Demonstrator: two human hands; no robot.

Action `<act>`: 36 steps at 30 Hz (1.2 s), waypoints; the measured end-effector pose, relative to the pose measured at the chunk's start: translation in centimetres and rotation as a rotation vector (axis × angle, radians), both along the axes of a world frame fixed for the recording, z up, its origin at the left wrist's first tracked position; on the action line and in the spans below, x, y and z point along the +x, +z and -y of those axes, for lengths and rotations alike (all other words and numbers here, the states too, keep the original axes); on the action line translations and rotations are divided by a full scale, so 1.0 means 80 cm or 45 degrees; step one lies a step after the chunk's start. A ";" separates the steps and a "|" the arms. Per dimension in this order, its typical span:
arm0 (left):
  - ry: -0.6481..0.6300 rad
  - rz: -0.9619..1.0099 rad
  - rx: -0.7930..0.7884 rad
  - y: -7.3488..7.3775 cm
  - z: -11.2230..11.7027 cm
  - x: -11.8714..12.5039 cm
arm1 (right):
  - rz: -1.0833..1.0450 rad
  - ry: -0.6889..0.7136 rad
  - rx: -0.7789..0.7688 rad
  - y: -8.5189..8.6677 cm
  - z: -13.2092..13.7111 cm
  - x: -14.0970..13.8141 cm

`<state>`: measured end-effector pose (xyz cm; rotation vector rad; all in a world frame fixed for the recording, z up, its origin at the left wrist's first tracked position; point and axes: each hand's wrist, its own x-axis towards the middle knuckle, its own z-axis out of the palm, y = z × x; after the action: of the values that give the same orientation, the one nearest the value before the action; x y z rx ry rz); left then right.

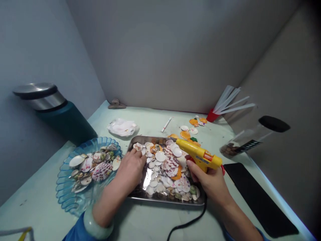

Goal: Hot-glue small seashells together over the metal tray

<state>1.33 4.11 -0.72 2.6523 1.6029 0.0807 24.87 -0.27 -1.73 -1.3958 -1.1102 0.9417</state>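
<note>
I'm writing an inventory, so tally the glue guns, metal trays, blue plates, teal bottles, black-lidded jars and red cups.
Yellow glue gun: 1
Metal tray: 1
Blue scalloped plate: 1
Teal bottle: 1
Black-lidded jar: 1
Red cup: 1
Total: 6

No word or number can be read with certainty; the lettering is too small and soft. Two places carry print. The yellow glue gun (198, 152), seen over the right edge of the metal tray (165, 201), has a small blue-and-white label (202, 159) on its side, just beside the gun's red part; its letters cannot be made out. The clear jar (227, 150) with a dark lid, near the right edge of the desk (147, 221), wears a black label (248, 146) with a row of slanting white marks; whether these are letters or a pattern, I cannot tell.
</note>
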 end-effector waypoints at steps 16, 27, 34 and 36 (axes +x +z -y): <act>0.415 1.879 -1.096 0.007 0.015 -0.001 | 0.000 -0.008 -0.044 -0.002 0.000 -0.001; 0.712 2.256 -1.261 0.007 0.013 -0.004 | 0.023 0.018 -0.029 -0.013 -0.001 0.001; 0.652 2.256 -1.286 0.003 0.013 -0.006 | 0.013 -0.004 -0.006 -0.004 -0.001 -0.003; 0.626 2.190 -1.227 0.002 0.014 -0.004 | 0.017 -0.007 0.003 -0.002 -0.001 -0.005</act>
<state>1.04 3.02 -0.57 0.7006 0.9800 0.9388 24.48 -0.18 -1.88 -1.4043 -1.1165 0.9285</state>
